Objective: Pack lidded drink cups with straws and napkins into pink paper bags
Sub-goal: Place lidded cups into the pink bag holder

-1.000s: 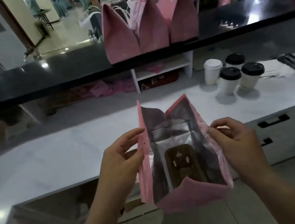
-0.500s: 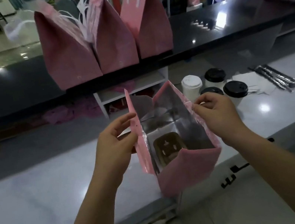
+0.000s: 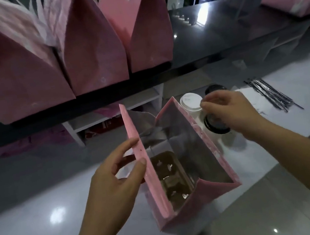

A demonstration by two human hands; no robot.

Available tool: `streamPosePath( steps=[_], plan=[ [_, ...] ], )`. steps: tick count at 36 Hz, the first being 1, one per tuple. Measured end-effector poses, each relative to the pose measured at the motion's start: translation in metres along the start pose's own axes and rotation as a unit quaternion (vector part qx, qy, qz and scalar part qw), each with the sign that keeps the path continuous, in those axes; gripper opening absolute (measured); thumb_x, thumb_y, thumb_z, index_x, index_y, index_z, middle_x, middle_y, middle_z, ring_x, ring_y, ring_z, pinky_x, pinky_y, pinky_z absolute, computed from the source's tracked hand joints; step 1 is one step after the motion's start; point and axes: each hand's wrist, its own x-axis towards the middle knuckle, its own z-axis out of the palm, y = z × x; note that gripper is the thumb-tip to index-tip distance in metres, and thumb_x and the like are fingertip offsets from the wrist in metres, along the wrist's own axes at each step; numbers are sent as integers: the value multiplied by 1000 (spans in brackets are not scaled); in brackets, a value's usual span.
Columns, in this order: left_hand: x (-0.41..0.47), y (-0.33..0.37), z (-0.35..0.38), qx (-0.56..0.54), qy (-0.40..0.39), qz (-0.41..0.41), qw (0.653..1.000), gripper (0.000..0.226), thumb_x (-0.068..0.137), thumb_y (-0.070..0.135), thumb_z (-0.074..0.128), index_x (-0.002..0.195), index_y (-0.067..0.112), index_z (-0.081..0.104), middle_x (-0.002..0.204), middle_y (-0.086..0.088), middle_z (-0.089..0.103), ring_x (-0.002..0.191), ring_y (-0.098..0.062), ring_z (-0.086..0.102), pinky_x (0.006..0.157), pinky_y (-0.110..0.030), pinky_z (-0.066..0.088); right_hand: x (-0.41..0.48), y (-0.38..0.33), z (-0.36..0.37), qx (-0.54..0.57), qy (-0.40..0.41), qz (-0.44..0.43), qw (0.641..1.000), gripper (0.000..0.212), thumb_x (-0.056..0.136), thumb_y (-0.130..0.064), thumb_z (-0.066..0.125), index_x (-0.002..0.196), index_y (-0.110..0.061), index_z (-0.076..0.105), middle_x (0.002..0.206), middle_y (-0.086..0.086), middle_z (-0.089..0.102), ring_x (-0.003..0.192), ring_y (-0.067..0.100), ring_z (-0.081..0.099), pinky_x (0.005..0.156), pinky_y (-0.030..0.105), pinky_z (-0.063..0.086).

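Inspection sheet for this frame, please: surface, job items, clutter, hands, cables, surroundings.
Surface: white counter, glossy, with light glare.
Job's things: open pink bag with brown cup tray inside, no cups in it; white-lidded cup and black-lidded cups beside it; wrapped straws far right.
Clutter: nothing seen.
Grippers: left hand pinches the bag's left wall; right hand open, reaching over a black-lidded cup.
Cables: nothing seen.
Surroundings: closed pink bags on the black upper ledge.
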Motion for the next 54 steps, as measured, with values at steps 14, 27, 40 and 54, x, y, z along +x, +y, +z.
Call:
streamPosePath(
  steps=[14, 27, 40, 54],
  plan=[
    [2, 11, 14, -81, 1, -99, 992, 57, 58, 55, 71, 114, 59, 58, 134, 20, 54, 118, -21, 60, 75, -45, 63, 164, 52, 22, -500, -289, -53, 815, 93, 77, -43, 78, 151, -46, 21, 150, 5, 33, 130, 33, 46, 108, 54, 37],
    [6, 9, 23, -116, 32, -117, 986, 51, 85, 21, 71, 118, 57, 57, 127, 22, 58, 108, -16, 66, 71, -39, 63, 124, -37, -32, -385, -163, -256, 872, 82, 66, -42, 81, 139, -45, 45, 139, 8, 45, 119, 33, 50, 97, 48, 48],
    [9, -2, 9, -93, -29, -87, 991, 74, 64, 49, 74, 133, 57, 48, 140, 15, 54, 124, -28, 58, 87, -52, 58, -19, -103, -31, -378, -346, -384, 768, 72, 70, -58, 64, 133, -65, 31, 137, -25, 43, 112, 8, 57, 82, 37, 56],
    [1, -10, 3, -94, -53, -65, 992, 70, 64, 50, 71, 129, 63, 45, 139, 16, 53, 126, -25, 56, 94, -53, 55, 9, -13, 83, -471, -421, -340, 697, 74, 87, -31, 70, 148, -44, 30, 143, -3, 41, 129, 22, 44, 103, 35, 44]
  ],
)
